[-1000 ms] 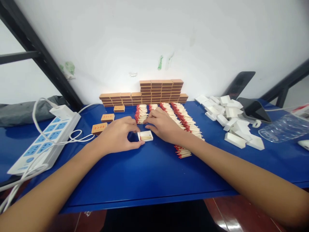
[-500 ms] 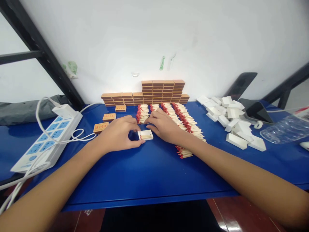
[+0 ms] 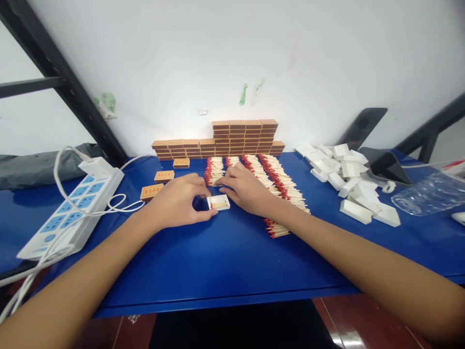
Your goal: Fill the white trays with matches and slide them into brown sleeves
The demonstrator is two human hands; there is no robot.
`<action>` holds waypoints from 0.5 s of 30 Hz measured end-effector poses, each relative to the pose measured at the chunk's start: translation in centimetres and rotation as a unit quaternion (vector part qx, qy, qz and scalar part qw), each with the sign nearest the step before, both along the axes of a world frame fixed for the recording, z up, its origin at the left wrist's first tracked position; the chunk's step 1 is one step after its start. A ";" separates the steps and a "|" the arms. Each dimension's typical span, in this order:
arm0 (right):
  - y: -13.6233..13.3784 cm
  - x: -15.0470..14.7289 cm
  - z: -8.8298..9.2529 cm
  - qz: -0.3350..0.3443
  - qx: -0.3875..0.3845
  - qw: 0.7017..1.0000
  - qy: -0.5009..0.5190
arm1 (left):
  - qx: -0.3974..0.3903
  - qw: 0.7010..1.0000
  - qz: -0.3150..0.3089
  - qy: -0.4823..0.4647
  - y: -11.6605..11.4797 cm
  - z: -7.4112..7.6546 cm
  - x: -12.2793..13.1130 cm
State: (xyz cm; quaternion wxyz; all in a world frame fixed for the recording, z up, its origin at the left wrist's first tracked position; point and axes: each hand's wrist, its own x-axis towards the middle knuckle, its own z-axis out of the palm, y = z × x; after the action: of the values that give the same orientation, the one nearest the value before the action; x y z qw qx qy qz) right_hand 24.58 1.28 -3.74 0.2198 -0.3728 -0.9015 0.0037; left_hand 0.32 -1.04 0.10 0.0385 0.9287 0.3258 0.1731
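Observation:
My left hand (image 3: 181, 198) pinches a small white matchbox tray (image 3: 223, 201) at its left end, thumb in front and fingers behind. Inside the tray lie a few matches (image 3: 217, 205), and it rests on the blue table. Just behind it, my right hand (image 3: 247, 189) has its fingers bent, with the fingertips at the near edge of the leftmost pile of matches (image 3: 215, 169). Whatever is between those fingertips is hidden. More rows of red-tipped matches (image 3: 281, 179) lie behind and beneath the right hand and forearm.
Stacked matchboxes (image 3: 245, 135) line the wall. Three orange matchboxes (image 3: 164, 176) sit behind the left hand. Loose white trays (image 3: 348, 174) are heaped right, beside a clear plastic bottle (image 3: 428, 194) and a dark phone-like object (image 3: 366, 126). A power strip (image 3: 72, 213) with white cables lies left.

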 end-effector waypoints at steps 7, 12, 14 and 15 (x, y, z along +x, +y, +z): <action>0.1 0.0 0.1 0.001 -0.020 0.999 0.026 | 0.004 1.000 -0.003 -0.003 0.1 -0.2 -0.1; 0.1 0.1 0.2 -0.005 -0.033 0.999 0.033 | 0.010 1.000 -0.001 -0.005 0.2 -0.2 -0.1; 0.0 0.2 0.4 -0.008 -0.041 0.999 0.024 | 0.012 1.000 -0.001 -0.005 0.3 -0.2 -0.2; 0.0 0.3 0.5 -0.009 -0.043 0.999 0.020 | 0.014 1.000 0.000 -0.004 0.3 -0.3 -0.2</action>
State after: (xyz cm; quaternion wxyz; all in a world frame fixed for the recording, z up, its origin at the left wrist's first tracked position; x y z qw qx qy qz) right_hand 24.86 1.27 -3.22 0.2215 -0.3897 -0.8926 0.0484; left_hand 0.09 -0.75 -0.20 0.0267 0.9284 0.3235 0.1810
